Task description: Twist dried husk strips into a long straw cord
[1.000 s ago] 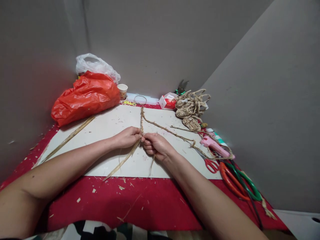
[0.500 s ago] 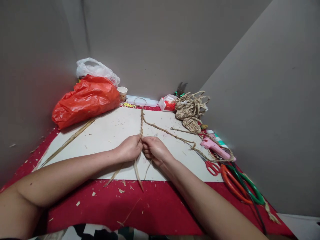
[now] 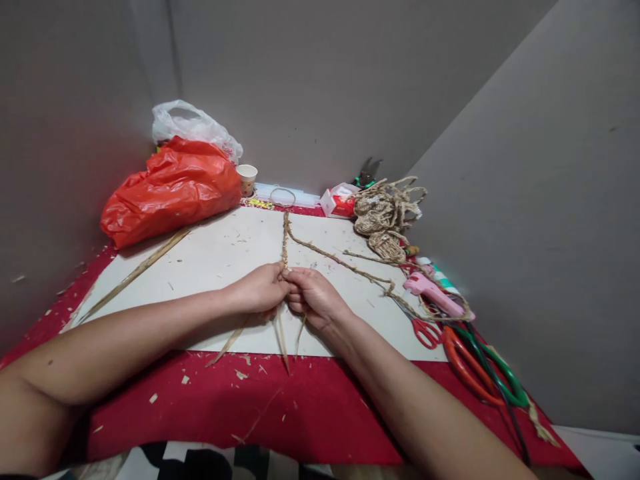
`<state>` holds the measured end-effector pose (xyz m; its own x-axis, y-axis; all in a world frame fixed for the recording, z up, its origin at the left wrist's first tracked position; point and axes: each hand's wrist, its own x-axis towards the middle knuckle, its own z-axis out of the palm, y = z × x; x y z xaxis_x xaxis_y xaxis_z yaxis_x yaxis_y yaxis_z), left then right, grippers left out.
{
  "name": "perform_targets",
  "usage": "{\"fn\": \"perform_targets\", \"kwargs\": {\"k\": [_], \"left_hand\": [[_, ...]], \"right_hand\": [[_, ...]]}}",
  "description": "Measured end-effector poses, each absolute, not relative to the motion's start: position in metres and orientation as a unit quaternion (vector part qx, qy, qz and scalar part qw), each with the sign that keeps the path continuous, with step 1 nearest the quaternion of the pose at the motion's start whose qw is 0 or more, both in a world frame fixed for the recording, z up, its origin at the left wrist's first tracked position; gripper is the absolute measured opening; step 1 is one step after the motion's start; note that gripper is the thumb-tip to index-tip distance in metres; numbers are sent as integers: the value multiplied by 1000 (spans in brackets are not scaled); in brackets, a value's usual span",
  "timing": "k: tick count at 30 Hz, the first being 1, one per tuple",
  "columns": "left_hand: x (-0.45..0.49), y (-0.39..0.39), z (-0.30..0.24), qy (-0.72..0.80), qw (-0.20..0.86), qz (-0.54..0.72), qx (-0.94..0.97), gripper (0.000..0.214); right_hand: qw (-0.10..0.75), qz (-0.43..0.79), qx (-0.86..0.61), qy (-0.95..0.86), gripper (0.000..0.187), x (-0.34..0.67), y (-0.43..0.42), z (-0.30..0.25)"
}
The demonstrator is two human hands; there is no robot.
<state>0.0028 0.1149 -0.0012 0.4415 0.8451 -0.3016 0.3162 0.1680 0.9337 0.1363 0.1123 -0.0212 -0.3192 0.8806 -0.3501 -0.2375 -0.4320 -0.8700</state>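
My left hand [image 3: 260,292] and my right hand [image 3: 314,295] meet at the middle of a white board [image 3: 220,257], both pinched on the near end of a braided straw cord [image 3: 285,237]. The cord runs away from me toward the back wall, and a second braided strand branches off to the right. Loose flat straw strips [image 3: 281,339] hang from under my fingers toward the red cloth [image 3: 300,407]. My fingers are curled tight, knuckles touching.
A red plastic bag [image 3: 170,190] and a white bag lie at the back left, with a paper cup [image 3: 247,179] beside them. Coiled straw rope [image 3: 387,213], a pink glue gun [image 3: 433,293], red scissors [image 3: 425,330] and orange and green shears [image 3: 480,370] line the right side. Grey walls enclose the table.
My hands have stayed together on the cord and shifted only slightly. The loose strips below them have swung from lying left to hanging nearly straight toward me.
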Motion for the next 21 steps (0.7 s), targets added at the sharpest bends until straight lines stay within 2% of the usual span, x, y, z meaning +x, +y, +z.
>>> {"fn": "perform_targets", "kwargs": {"k": [3, 6, 8, 11, 13, 17, 21], "left_hand": [[-8, 132, 6, 493, 550, 170, 652, 23], [-14, 146, 2, 511, 500, 282, 639, 18], [-12, 149, -4, 488, 545, 324, 600, 16], [-6, 144, -8, 433, 661, 278, 546, 9], [-4, 140, -6, 422, 688, 242, 539, 13], [-6, 138, -2, 425, 639, 238, 596, 15], [-9, 142, -8, 391, 588, 253, 662, 18]], "right_hand": [[366, 744, -424, -363, 18, 142, 115, -18], [339, 761, -418, -362, 11, 145, 117, -14], [332, 769, -408, -363, 11, 147, 119, -14], [316, 780, -390, -375, 14, 151, 122, -16], [301, 782, -387, -386, 14, 154, 124, -17], [265, 770, -397, -423, 16, 161, 126, -15], [237, 692, -434, -526, 20, 166, 128, -13]]}}
